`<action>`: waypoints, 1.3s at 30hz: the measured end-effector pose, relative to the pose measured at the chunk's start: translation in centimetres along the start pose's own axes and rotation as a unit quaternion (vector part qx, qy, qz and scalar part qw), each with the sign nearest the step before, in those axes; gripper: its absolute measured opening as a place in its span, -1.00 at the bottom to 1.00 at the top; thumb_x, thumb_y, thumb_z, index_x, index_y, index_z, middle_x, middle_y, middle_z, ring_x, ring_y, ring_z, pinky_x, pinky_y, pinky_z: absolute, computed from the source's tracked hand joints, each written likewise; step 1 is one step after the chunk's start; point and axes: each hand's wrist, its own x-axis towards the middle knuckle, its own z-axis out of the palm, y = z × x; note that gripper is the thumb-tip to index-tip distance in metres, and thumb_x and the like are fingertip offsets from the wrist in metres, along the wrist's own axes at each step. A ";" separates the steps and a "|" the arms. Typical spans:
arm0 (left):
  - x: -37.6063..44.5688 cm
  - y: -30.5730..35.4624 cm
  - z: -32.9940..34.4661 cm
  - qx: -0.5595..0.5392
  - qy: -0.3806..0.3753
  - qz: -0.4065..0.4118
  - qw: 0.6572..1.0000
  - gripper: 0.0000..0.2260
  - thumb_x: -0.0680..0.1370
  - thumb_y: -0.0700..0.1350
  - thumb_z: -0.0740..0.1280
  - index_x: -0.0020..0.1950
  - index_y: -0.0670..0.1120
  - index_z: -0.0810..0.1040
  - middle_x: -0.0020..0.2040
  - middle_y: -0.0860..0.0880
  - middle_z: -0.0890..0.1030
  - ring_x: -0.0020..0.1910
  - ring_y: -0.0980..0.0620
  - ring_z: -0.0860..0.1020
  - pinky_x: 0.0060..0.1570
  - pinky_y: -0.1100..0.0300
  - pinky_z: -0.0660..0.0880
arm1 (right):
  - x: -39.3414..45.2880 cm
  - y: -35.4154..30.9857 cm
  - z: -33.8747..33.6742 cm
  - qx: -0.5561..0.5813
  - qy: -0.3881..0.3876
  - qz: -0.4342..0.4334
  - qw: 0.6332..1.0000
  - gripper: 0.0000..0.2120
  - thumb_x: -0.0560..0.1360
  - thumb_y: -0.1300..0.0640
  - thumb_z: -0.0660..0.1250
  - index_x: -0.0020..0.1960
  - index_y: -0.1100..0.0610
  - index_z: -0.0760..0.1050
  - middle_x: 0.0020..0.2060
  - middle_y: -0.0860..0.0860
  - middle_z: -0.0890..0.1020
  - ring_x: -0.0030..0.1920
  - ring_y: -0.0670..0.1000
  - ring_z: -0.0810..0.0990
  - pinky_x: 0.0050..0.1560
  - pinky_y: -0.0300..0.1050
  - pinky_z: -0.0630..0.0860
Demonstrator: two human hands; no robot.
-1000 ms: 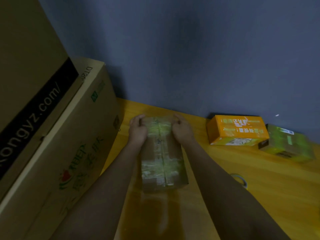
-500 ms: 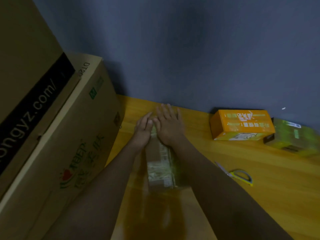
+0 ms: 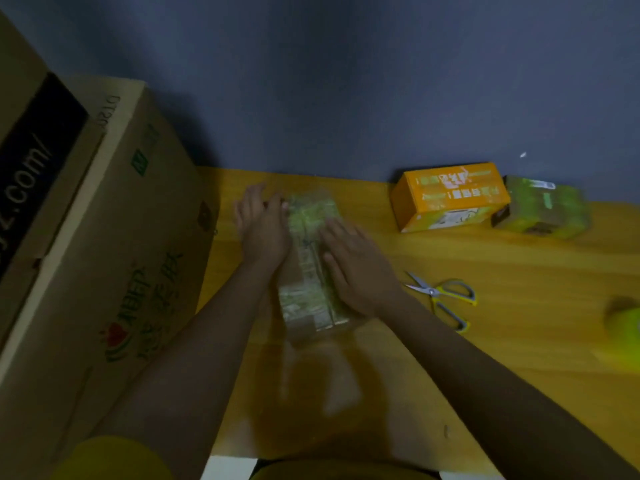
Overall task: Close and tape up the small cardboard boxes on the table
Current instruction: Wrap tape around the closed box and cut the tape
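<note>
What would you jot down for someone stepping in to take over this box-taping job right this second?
Left hand: open, flat against the left side of the taped box.
Right hand: open, pressing flat on the box's top.
Box sits mid-table, lengthwise, wrapped in tape.
Orange box and another taped box sit by the wall on the right.
Scissors lie right of the hands; tape roll at the right edge.
Done: this box looks closed and taped.
Left: smooth the tape down; check the orange box.
</note>
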 end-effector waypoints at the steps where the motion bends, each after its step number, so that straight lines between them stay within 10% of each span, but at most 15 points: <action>1: 0.3 0.6 -0.1 0.031 -0.026 0.029 0.999 -0.64 0.69 -0.05 0.01 0.43 -0.15 0.34 0.50 -0.18 0.23 0.51 -0.13 0.12 0.47 0.02 -0.06 | 1.7 0.2 0.1 -0.026 0.010 0.024 0.999 -0.51 0.66 0.05 -0.03 0.55 0.18 0.08 0.55 0.10 0.06 0.56 0.05 0.00 0.50 -0.02 -0.10; 9: -6.9 1.9 0.1 0.052 -0.133 0.066 0.988 -0.48 0.67 0.01 -0.17 0.56 -0.19 -0.19 0.57 -0.15 -0.19 0.55 -0.01 -0.25 0.50 0.08 -0.31 | 4.8 0.6 3.2 -0.035 -0.007 0.087 0.996 -0.48 0.67 0.01 -0.14 0.58 0.14 -0.11 0.57 0.02 -0.11 0.55 -0.01 -0.18 0.52 0.02 -0.07; 13: -7.9 1.6 -0.2 0.001 -0.123 0.007 0.992 -0.47 0.67 0.04 -0.12 0.57 -0.17 -0.14 0.57 -0.14 -0.20 0.54 -0.03 -0.28 0.48 0.09 -0.29 | 4.1 0.9 2.0 0.227 0.005 0.086 0.970 -0.48 0.68 0.07 -0.03 0.57 0.15 -0.12 0.56 0.05 -0.15 0.53 -0.07 -0.20 0.40 -0.44 -0.22; 16: -7.8 1.9 -0.3 -0.010 -0.124 0.005 0.992 -0.46 0.67 0.06 -0.09 0.57 -0.17 -0.13 0.58 -0.13 -0.20 0.54 -0.04 -0.28 0.52 0.05 -0.20 | 0.2 1.6 2.6 0.429 -0.011 0.149 0.891 -0.39 0.66 -0.07 0.05 0.57 0.03 -0.18 0.53 -0.13 -0.04 0.51 -0.17 -0.07 0.28 -0.62 -0.05; 20: -8.3 2.0 -0.2 -0.053 -0.109 -0.037 0.992 -0.42 0.66 0.10 -0.01 0.59 -0.10 -0.12 0.57 -0.11 -0.26 0.54 -0.09 -0.25 0.52 -0.03 -0.07 | -3.9 2.4 4.1 0.697 -0.088 0.248 0.667 -0.50 0.49 -0.33 0.14 0.32 -0.14 0.50 0.27 -0.06 0.57 0.26 -0.01 0.55 0.13 -0.08 0.55; 24: -8.6 1.9 -0.1 -0.178 -0.105 -0.137 0.969 -0.38 0.62 0.18 0.11 0.57 0.13 -0.14 0.57 0.06 -0.25 0.52 -0.06 0.12 0.23 0.06 0.37 | -4.1 2.6 4.4 0.692 -0.094 0.320 0.640 -0.35 0.41 -0.36 0.14 0.35 -0.01 0.45 0.17 0.07 0.63 0.15 0.07 0.62 0.06 0.04 0.59; 26: -8.8 1.8 0.3 -0.231 -0.084 -0.141 0.959 -0.43 0.62 0.19 0.09 0.57 0.18 -0.08 0.58 0.09 -0.14 0.53 0.00 0.09 0.31 0.06 0.28 | -3.9 2.9 3.9 0.672 -0.077 0.321 0.663 -0.35 0.44 -0.37 0.12 0.42 -0.07 0.38 0.32 0.04 0.52 0.27 0.03 0.53 0.30 0.10 0.44; 29: -7.8 1.5 0.8 -0.278 -0.108 -0.088 0.950 -0.47 0.60 0.22 -0.04 0.56 0.18 -0.04 0.59 0.07 -0.10 0.55 0.05 -0.03 0.44 0.02 0.10 | -3.5 2.2 2.6 0.568 0.016 0.231 0.790 -0.48 0.62 -0.17 -0.05 0.54 -0.04 0.15 0.51 -0.06 0.24 0.48 -0.10 0.22 0.49 -0.06 0.17; 33: -5.6 -2.0 0.5 -0.058 -0.116 -0.035 0.991 -0.59 0.67 0.07 -0.01 0.52 0.10 0.23 0.57 -0.06 0.04 0.47 -0.12 0.13 0.32 -0.03 0.25 | -3.8 0.1 3.8 0.311 -0.037 0.203 0.928 -0.45 0.62 -0.20 -0.18 0.57 -0.10 -0.11 0.56 -0.11 -0.08 0.53 -0.12 -0.13 0.49 -0.02 -0.20; 35: -4.7 -4.7 -0.2 0.024 -0.133 -0.111 0.984 -0.65 0.67 -0.01 0.03 0.39 -0.02 0.44 0.43 -0.19 0.31 0.34 -0.22 0.28 0.25 -0.05 0.28 | -3.8 -1.0 4.8 0.197 -0.026 0.101 0.975 -0.52 0.65 -0.15 -0.12 0.56 -0.13 -0.01 0.56 -0.05 0.03 0.54 -0.04 -0.06 0.49 0.01 -0.13; 39: -4.4 -7.0 -1.3 -0.155 -0.261 -0.263 0.916 -0.56 0.70 -0.03 -0.09 0.21 -0.21 0.52 0.23 -0.28 0.51 0.27 -0.25 0.45 0.26 -0.07 0.39 | -0.8 -1.5 5.4 0.065 0.012 0.031 0.997 -0.63 0.64 -0.03 0.10 0.37 0.06 0.43 0.31 0.07 0.42 0.31 0.16 0.33 0.31 0.01 0.21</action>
